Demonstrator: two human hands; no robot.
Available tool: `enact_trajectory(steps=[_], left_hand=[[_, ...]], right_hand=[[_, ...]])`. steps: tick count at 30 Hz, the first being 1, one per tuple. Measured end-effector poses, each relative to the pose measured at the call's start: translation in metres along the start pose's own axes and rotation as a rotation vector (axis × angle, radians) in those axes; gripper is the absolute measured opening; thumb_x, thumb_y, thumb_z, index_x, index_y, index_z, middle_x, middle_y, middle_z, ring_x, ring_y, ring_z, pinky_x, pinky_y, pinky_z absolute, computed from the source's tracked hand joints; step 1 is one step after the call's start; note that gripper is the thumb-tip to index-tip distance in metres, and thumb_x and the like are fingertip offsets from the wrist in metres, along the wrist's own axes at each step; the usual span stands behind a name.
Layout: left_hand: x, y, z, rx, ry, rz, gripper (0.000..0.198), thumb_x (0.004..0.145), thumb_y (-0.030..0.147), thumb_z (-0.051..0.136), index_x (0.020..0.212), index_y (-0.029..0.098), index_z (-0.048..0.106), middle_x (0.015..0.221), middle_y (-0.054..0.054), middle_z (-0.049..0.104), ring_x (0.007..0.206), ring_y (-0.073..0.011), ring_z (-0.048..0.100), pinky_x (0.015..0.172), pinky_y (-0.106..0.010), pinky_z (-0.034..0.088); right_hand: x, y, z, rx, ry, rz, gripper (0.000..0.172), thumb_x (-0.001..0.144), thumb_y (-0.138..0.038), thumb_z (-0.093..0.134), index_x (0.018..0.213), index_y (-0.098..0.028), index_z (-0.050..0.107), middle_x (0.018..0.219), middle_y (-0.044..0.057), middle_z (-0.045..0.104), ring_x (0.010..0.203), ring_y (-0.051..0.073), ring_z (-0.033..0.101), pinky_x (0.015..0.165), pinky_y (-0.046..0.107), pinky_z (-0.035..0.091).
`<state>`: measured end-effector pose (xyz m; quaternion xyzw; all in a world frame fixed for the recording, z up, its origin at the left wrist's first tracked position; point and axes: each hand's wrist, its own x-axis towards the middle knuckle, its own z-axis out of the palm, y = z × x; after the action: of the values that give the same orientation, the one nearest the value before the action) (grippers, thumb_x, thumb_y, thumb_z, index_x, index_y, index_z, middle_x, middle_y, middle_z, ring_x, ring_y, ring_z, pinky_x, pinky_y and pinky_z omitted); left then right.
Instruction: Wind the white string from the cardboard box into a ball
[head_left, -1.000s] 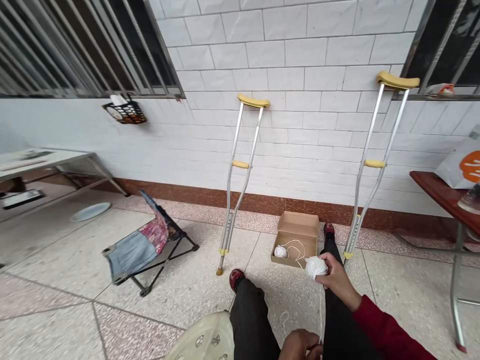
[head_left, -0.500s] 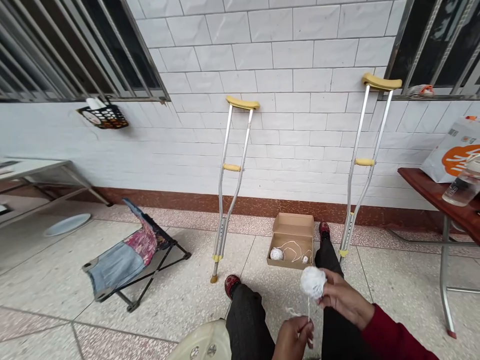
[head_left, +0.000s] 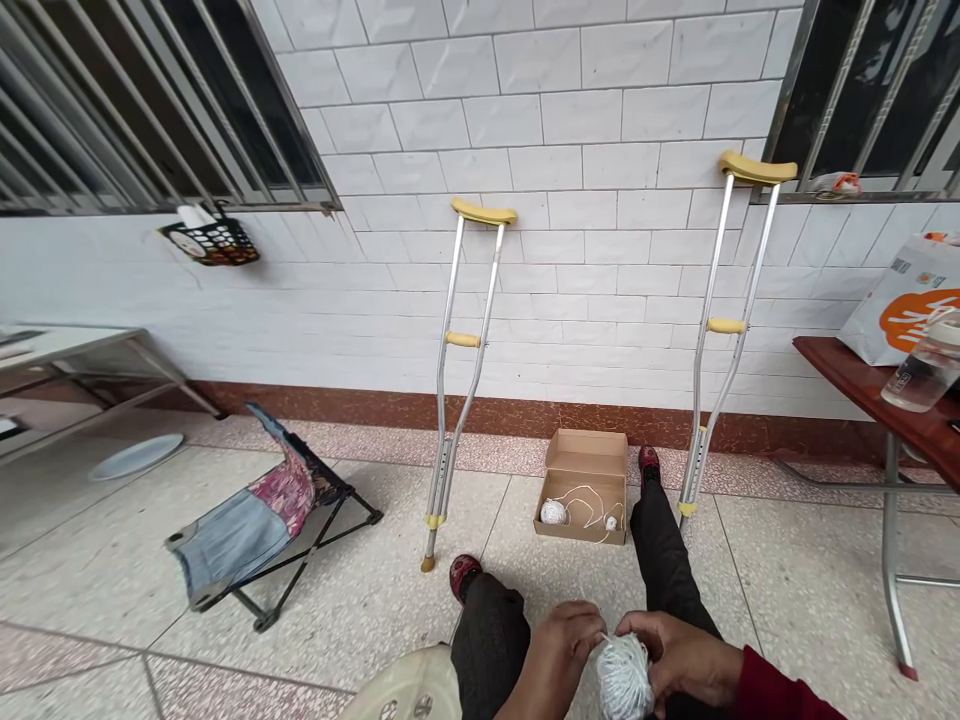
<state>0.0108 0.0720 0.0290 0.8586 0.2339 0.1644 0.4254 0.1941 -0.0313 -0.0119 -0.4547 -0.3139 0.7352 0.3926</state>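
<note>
A white ball of yarn sits low in the view, above my lap. My right hand is closed around its right side. My left hand touches its left side, fingers curled and pinching at the yarn. Both hands hover between my dark-trousered legs. On the floor ahead an open cardboard box holds a smaller white yarn ball and loose strands.
Two metal crutches lean on the tiled wall. A folding fabric seat lies at left, a plate farther left. A wooden table with a bag and bottle stands right. A pale plastic stool is below.
My right hand has brought the yarn ball down and towards me. My left hand has risen to meet the ball. The strand stretched between the hands is no longer seen.
</note>
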Motion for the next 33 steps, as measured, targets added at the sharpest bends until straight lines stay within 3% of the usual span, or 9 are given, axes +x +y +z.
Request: enact_trajectory(steps=[4, 7, 11, 15, 19, 21, 24, 29, 33], left_hand=[[-0.006, -0.005, 0.020, -0.329, 0.008, -0.124, 0.051, 0.094, 0.051, 0.041, 0.069, 0.017, 0.069, 0.072, -0.005, 0.067, 0.075, -0.0208, 0.059, 0.071, -0.027, 0.043], [-0.017, -0.007, 0.036, -0.504, 0.001, -0.166, 0.051, 0.090, 0.057, 0.047, 0.071, 0.015, 0.070, 0.073, -0.005, 0.069, 0.075, -0.0199, 0.059, 0.075, -0.028, 0.042], [-0.030, -0.019, 0.042, -0.712, 0.018, -0.279, 0.051, 0.082, 0.062, 0.056, 0.092, 0.014, 0.070, 0.073, -0.006, 0.071, 0.070, -0.0193, 0.061, 0.075, -0.031, 0.043], [-0.037, -0.043, 0.029, -0.888, 0.278, -0.419, 0.059, 0.073, 0.066, 0.064, 0.099, 0.014, 0.070, 0.079, -0.009, 0.072, 0.074, -0.0215, 0.065, 0.075, -0.034, 0.048], [-0.036, -0.073, 0.003, -0.871, 0.571, -0.524, 0.064, 0.064, 0.065, 0.071, 0.102, 0.014, 0.070, 0.079, -0.008, 0.073, 0.084, -0.0264, 0.069, 0.081, -0.038, 0.052], [-0.031, -0.086, -0.009, -0.785, 0.601, -0.513, 0.063, 0.064, 0.066, 0.069, 0.101, 0.014, 0.070, 0.080, -0.008, 0.074, 0.084, -0.0275, 0.069, 0.082, -0.039, 0.053], [-0.017, -0.095, -0.020, -0.507, 0.514, -0.421, 0.056, 0.070, 0.063, 0.063, 0.100, 0.017, 0.071, 0.085, -0.008, 0.075, 0.088, -0.0287, 0.069, 0.090, -0.042, 0.051], [0.014, -0.052, -0.021, -0.053, 0.428, -0.194, 0.045, 0.080, 0.041, 0.059, 0.121, 0.022, 0.063, 0.127, -0.008, 0.062, 0.123, -0.0293, 0.052, 0.110, -0.047, 0.033], [0.031, 0.006, -0.011, -0.338, 0.303, -0.077, 0.052, 0.086, 0.038, 0.056, 0.135, 0.020, 0.050, 0.134, -0.010, 0.056, 0.125, -0.0263, 0.050, 0.107, -0.042, 0.036]], right_hand=[[-0.018, -0.042, 0.013, 0.249, -0.079, -0.186, 0.055, 0.059, -0.012, 0.078, 0.110, -0.021, 0.059, 0.093, 0.002, 0.064, 0.066, 0.013, 0.063, 0.052, 0.020, 0.047], [-0.014, -0.067, 0.007, 0.330, -0.041, -0.297, 0.061, 0.066, -0.013, 0.075, 0.122, -0.024, 0.054, 0.093, 0.003, 0.066, 0.064, 0.013, 0.064, 0.056, 0.022, 0.049], [-0.001, -0.081, -0.005, 0.436, 0.064, -0.340, 0.051, 0.064, -0.018, 0.078, 0.112, -0.018, 0.060, 0.084, 0.003, 0.069, 0.067, 0.013, 0.064, 0.063, 0.023, 0.048], [-0.011, -0.093, -0.010, 0.522, 0.171, -0.385, 0.046, 0.063, -0.024, 0.079, 0.106, -0.019, 0.063, 0.087, 0.004, 0.069, 0.075, 0.015, 0.063, 0.070, 0.027, 0.049], [-0.052, -0.122, -0.019, 0.460, 0.219, -0.513, 0.048, 0.065, -0.039, 0.076, 0.109, -0.025, 0.062, 0.106, 0.009, 0.067, 0.079, 0.021, 0.060, 0.055, 0.027, 0.045], [-0.074, -0.139, -0.024, 0.435, 0.263, -0.610, 0.050, 0.070, -0.047, 0.071, 0.117, -0.031, 0.059, 0.115, 0.009, 0.064, 0.072, 0.019, 0.057, 0.046, 0.025, 0.040], [-0.089, -0.155, -0.024, 0.398, 0.347, -0.729, 0.049, 0.075, -0.047, 0.067, 0.121, -0.034, 0.056, 0.114, 0.008, 0.063, 0.067, 0.016, 0.055, 0.045, 0.025, 0.040], [-0.047, -0.134, 0.003, 0.199, 0.324, -0.548, 0.064, 0.062, -0.022, 0.078, 0.121, -0.021, 0.054, 0.087, 0.005, 0.068, 0.061, 0.017, 0.061, 0.052, 0.029, 0.049], [-0.008, -0.104, 0.027, 0.082, 0.207, -0.404, 0.056, 0.062, -0.026, 0.078, 0.113, -0.018, 0.057, 0.080, 0.001, 0.065, 0.051, 0.011, 0.059, 0.044, 0.022, 0.046]])
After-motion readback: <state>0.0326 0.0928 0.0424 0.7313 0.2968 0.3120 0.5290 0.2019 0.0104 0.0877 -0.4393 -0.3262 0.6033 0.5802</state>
